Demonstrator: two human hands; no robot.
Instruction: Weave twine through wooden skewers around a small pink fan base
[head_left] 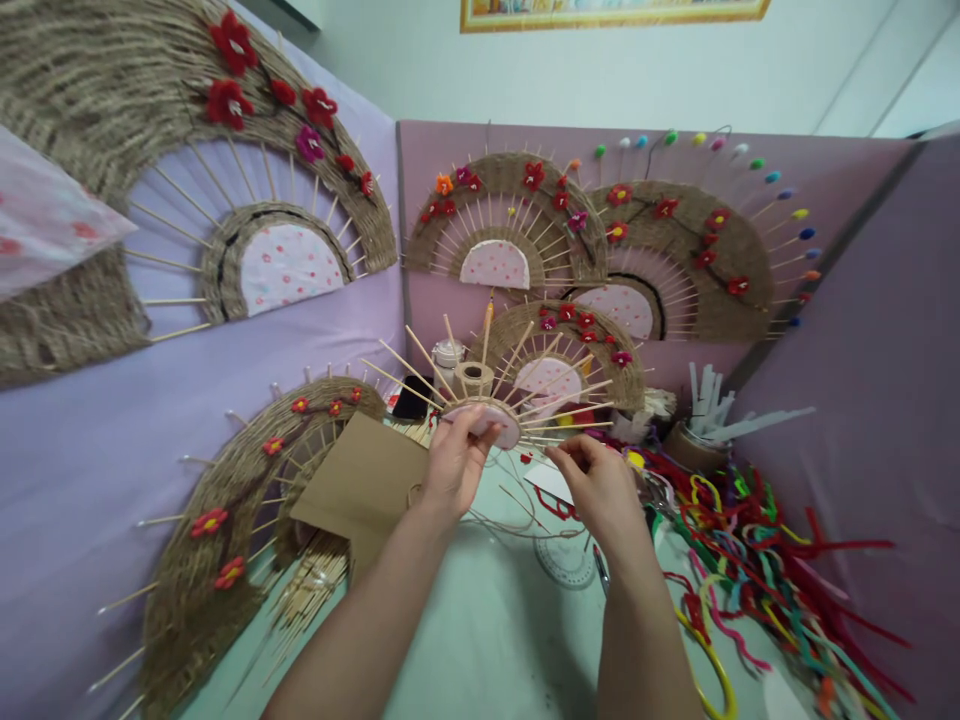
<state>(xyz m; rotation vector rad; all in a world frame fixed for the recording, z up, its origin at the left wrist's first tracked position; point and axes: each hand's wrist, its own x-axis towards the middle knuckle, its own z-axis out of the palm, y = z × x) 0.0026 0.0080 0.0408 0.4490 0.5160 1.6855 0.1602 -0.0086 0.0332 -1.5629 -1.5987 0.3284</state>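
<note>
My left hand (459, 455) is closed on a small fan frame, its thumb pressing the pink-spotted half-round base (504, 422). Thin wooden sticks (427, 358) spread outward from this base like rays. Close to the lowest sticks on the right side, my right hand (596, 480) is pinched shut, thumb against index finger; what lies between the fingertips is too small to make out. Loose brown twine (517, 525) loops over the table under both hands. Behind the frame stands a roll of twine (474, 378).
Brown cardboard (367, 480) and a bundle of sticks (311, 590) lie left. Coloured pipe cleaners (742, 560), yellow-handled scissors (709, 660) and a tub of glue sticks (697, 445) are right. A clear protractor (564, 560) lies centrally. Finished twine fans (517, 215) line the partitions.
</note>
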